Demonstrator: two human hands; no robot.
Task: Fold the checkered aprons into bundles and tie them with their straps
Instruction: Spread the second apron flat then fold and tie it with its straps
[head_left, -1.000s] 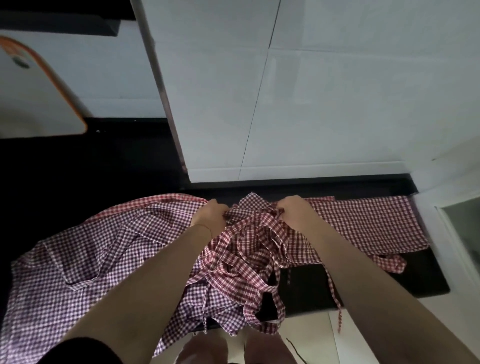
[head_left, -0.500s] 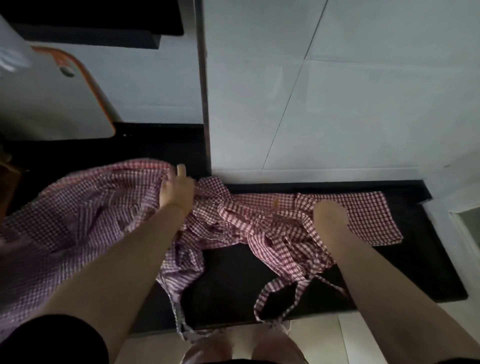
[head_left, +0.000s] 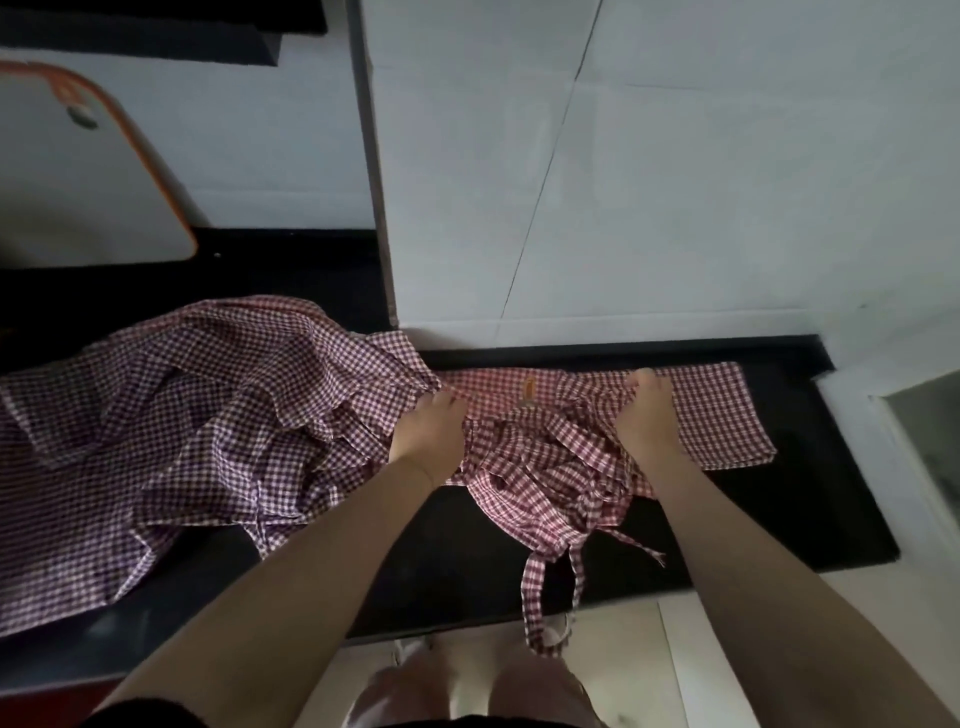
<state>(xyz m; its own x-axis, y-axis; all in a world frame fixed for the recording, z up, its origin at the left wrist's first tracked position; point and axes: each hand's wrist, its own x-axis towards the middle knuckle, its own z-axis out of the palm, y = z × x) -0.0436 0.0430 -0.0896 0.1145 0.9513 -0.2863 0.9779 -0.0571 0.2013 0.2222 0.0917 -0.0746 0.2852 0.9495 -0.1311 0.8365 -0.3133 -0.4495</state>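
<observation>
Head view: the apron (head_left: 597, 421) being worked lies flat on the dark surface (head_left: 831, 493), its long axis running left to right between the 2 hands. The left hand (head_left: 428, 431) grips its bunched left end; the right hand (head_left: 647, 415) grips cloth toward its right end. Fingers of both curl under, so their tips are hidden. The straps (head_left: 550, 577) trail toward the person, nearer the right hand. A heap of aprons (head_left: 182, 415) lies left, cut off at the frame edge.

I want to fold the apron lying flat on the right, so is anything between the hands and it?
Yes. A tangle of straps lies on top of the apron, between the left hand and the right hand. Both hands already grip the cloth, so only the straps need clearing.
</observation>
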